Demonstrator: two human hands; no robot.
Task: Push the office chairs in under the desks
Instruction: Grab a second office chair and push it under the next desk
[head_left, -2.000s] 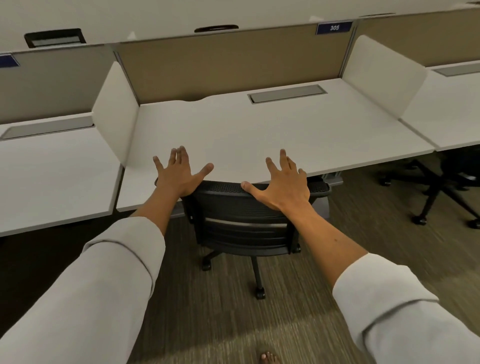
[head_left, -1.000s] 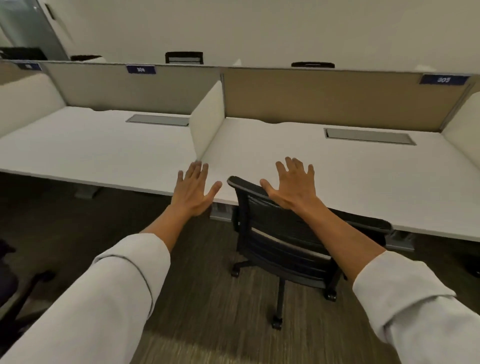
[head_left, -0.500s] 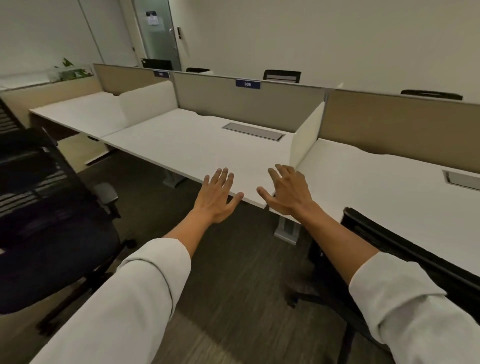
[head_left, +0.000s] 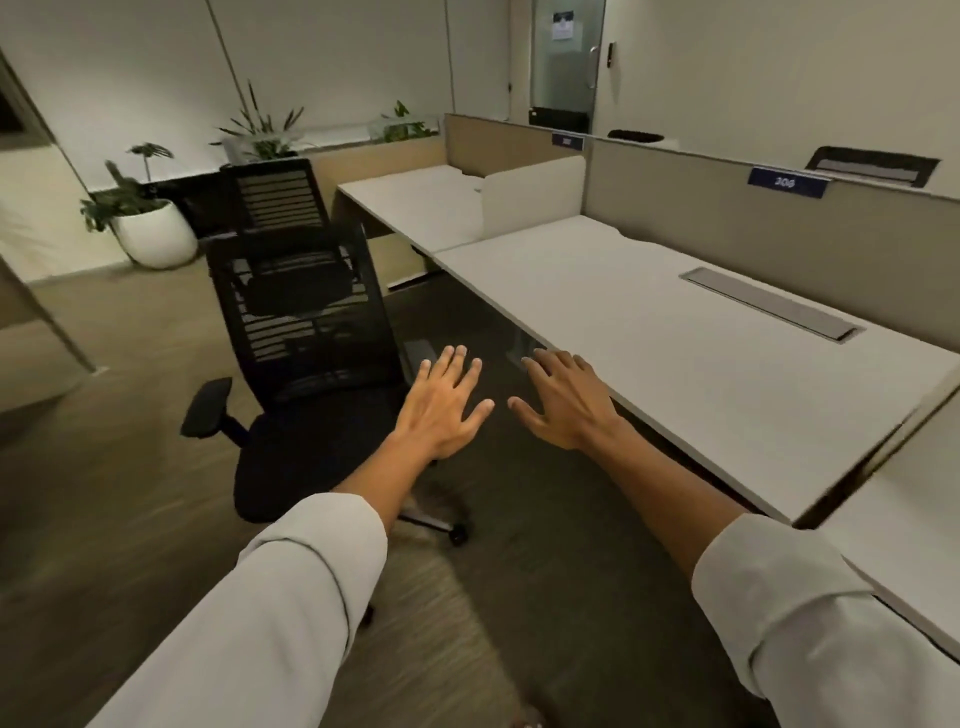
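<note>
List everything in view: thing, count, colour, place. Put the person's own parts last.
office chair: one, black mesh, on the floor left of the desks, not pushed in
desks: a row, white tops, right side
divider panels: beige, along the back of the desks
cable hatch: one, grey, in the near desk
desk labels: two, dark blue, on the panels
potted plants: several, green, one in a white pot, far left
door: one, frosted glass, far wall
left hand: open, empty, mid-air
right hand: open, empty, mid-air
sleeves: two, pale
</note>
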